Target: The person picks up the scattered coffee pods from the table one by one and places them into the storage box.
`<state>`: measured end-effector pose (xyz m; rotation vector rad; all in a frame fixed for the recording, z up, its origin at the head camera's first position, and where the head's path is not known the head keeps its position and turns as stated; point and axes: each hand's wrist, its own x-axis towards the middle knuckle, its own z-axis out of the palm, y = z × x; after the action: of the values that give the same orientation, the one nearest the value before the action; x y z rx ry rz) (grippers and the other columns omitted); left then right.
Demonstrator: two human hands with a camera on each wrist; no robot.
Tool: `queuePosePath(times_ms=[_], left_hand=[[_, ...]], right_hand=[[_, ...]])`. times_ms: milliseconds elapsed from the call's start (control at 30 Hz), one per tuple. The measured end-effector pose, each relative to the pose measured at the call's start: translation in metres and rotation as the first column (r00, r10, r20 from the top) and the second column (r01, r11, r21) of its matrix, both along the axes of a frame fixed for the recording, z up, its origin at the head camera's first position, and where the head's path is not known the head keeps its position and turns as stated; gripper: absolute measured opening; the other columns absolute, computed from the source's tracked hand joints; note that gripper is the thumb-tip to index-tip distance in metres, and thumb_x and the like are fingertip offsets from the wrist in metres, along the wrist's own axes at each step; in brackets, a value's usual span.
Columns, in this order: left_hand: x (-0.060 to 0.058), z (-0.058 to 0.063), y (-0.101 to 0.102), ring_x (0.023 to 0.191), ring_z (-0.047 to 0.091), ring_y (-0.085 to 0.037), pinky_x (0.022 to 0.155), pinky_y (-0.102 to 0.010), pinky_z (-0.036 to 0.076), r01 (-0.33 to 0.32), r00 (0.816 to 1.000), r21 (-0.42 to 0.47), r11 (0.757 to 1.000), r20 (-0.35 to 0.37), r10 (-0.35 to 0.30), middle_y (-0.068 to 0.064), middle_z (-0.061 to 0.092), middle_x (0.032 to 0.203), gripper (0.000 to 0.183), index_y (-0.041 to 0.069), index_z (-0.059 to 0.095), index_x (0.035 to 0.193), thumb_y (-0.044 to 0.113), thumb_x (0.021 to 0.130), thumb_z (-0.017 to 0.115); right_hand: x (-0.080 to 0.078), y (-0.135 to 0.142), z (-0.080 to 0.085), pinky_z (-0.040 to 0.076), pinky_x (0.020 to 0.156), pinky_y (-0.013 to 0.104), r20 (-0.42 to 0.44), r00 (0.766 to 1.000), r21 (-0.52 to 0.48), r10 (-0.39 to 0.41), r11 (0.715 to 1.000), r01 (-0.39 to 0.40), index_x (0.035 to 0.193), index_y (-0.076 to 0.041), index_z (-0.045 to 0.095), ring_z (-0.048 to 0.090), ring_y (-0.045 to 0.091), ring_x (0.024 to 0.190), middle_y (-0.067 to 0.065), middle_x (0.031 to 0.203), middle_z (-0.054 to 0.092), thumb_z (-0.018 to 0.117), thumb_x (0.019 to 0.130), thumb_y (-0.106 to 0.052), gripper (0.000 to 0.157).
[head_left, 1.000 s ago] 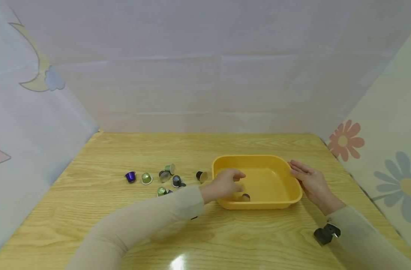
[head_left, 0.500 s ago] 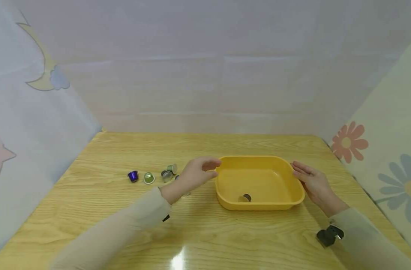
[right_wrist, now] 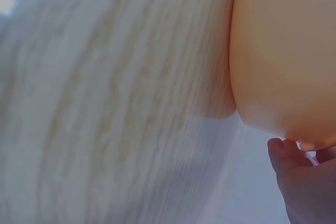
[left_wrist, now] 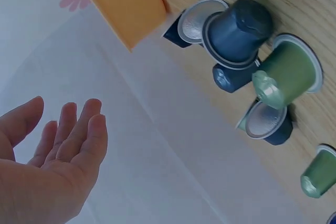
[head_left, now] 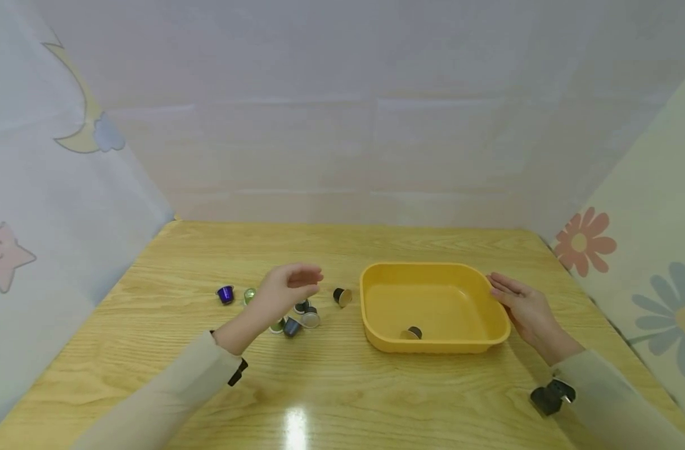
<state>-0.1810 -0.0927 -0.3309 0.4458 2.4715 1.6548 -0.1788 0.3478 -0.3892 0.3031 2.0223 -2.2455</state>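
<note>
In the head view my left hand (head_left: 272, 300) hovers over a cluster of coffee capsules with its fingers loosely extended and nothing in them. In the left wrist view, a dark blue capsule (left_wrist: 241, 32) and a green capsule (left_wrist: 289, 72) lie among others. A yellow basin (head_left: 435, 345) stands on the right of the table, with a dark capsule (head_left: 414, 332) inside near its front wall. My right hand (head_left: 525, 309) touches the basin's right end with its fingers extended. In the right wrist view its fingertips (right_wrist: 283, 148) meet the basin's side.
A black capsule (head_left: 341, 296) with a gold lid lies between the cluster and the basin. A purple capsule (head_left: 225, 294) sits at the far left of the group. Printed cloth hangs behind and beside the wooden table (head_left: 331, 400).
My left hand has come out of the basin and moved left over the capsules. My right hand has stayed at the basin's right end. The view has shifted slightly.
</note>
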Motion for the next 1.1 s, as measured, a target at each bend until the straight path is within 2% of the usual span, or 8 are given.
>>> queuePosePath(times_ms=[133, 300, 467, 600, 833, 1000, 1100], left_hand=[[0.004, 0.002, -0.013, 0.110, 0.062, -0.030, 0.093, -0.038, 0.052, -0.041, 0.999, 0.011, 0.999, -0.014, 0.042, -0.018, 0.065, 0.120, 0.034, -0.005, 0.059, 0.127, 0.005, 0.095, 0.063], [0.007, 0.004, -0.027, 0.112, 0.062, -0.029, 0.095, -0.039, 0.050, -0.086, 0.996, 0.017, 0.996, 0.011, 0.086, -0.018, 0.064, 0.122, 0.037, -0.002, 0.058, 0.130, 0.009, 0.095, 0.064], [0.008, 0.000, -0.037, 0.116, 0.059, -0.030, 0.097, -0.041, 0.049, -0.095, 0.995, 0.022, 0.995, 0.025, 0.094, -0.017, 0.063, 0.124, 0.040, -0.001, 0.056, 0.132, 0.012, 0.095, 0.064], [0.008, -0.002, -0.040, 0.116, 0.059, -0.032, 0.097, -0.042, 0.049, -0.106, 0.994, 0.007, 0.994, 0.002, 0.106, -0.020, 0.062, 0.125, 0.039, -0.004, 0.055, 0.132, 0.009, 0.095, 0.063], [0.008, -0.011, -0.047, 0.115, 0.058, -0.036, 0.097, -0.044, 0.049, -0.157, 0.987, -0.053, 0.986, -0.053, 0.155, -0.023, 0.062, 0.123, 0.037, -0.008, 0.056, 0.129, 0.005, 0.095, 0.063], [0.002, -0.022, -0.058, 0.129, 0.045, -0.040, 0.105, -0.052, 0.039, -0.224, 0.973, -0.149, 0.963, -0.098, 0.211, -0.023, 0.053, 0.135, 0.037, -0.006, 0.056, 0.130, 0.005, 0.095, 0.062], [-0.003, -0.027, -0.065, 0.134, 0.036, -0.042, 0.109, -0.054, 0.033, -0.250, 0.967, -0.192, 0.949, -0.100, 0.234, -0.024, 0.047, 0.141, 0.039, -0.005, 0.054, 0.133, 0.006, 0.096, 0.061]], right_hand=[[0.000, 0.001, -0.001, 0.052, 0.080, 0.014, -0.006, 1.000, -0.021, 0.000, 1.000, 0.000, 0.151, 0.005, 0.013, 0.061, -0.011, 0.090, -0.026, 0.096, 0.064, 0.063, 0.096, -0.011, 0.076], [0.000, 0.003, -0.002, 0.051, 0.082, 0.014, -0.008, 1.000, -0.014, 0.008, 1.000, -0.009, 0.151, 0.005, 0.014, 0.060, -0.011, 0.092, -0.025, 0.101, 0.064, 0.063, 0.096, -0.012, 0.075], [0.000, 0.002, -0.002, 0.051, 0.082, 0.014, 0.007, 1.000, 0.025, 0.001, 1.000, -0.001, 0.151, 0.005, 0.015, 0.060, -0.012, 0.091, -0.026, 0.101, 0.063, 0.060, 0.097, -0.012, 0.073], [-0.001, 0.002, -0.003, 0.051, 0.083, 0.014, 0.004, 1.000, 0.034, -0.004, 0.999, 0.003, 0.151, 0.004, 0.015, 0.059, -0.012, 0.091, -0.024, 0.105, 0.063, 0.060, 0.098, -0.012, 0.072], [0.000, 0.004, -0.003, 0.050, 0.084, 0.014, 0.002, 1.000, 0.054, -0.003, 0.999, 0.003, 0.151, 0.004, 0.019, 0.059, -0.012, 0.092, -0.026, 0.105, 0.062, 0.059, 0.098, -0.012, 0.068], [0.000, 0.002, -0.002, 0.051, 0.082, 0.013, 0.001, 1.000, 0.033, 0.001, 0.999, -0.001, 0.151, 0.005, 0.017, 0.059, -0.012, 0.092, -0.026, 0.103, 0.062, 0.060, 0.098, -0.012, 0.071], [0.000, 0.001, -0.001, 0.051, 0.081, 0.013, 0.004, 1.000, 0.031, -0.001, 1.000, 0.001, 0.151, 0.005, 0.016, 0.060, -0.012, 0.091, -0.026, 0.101, 0.063, 0.059, 0.098, -0.011, 0.070]])
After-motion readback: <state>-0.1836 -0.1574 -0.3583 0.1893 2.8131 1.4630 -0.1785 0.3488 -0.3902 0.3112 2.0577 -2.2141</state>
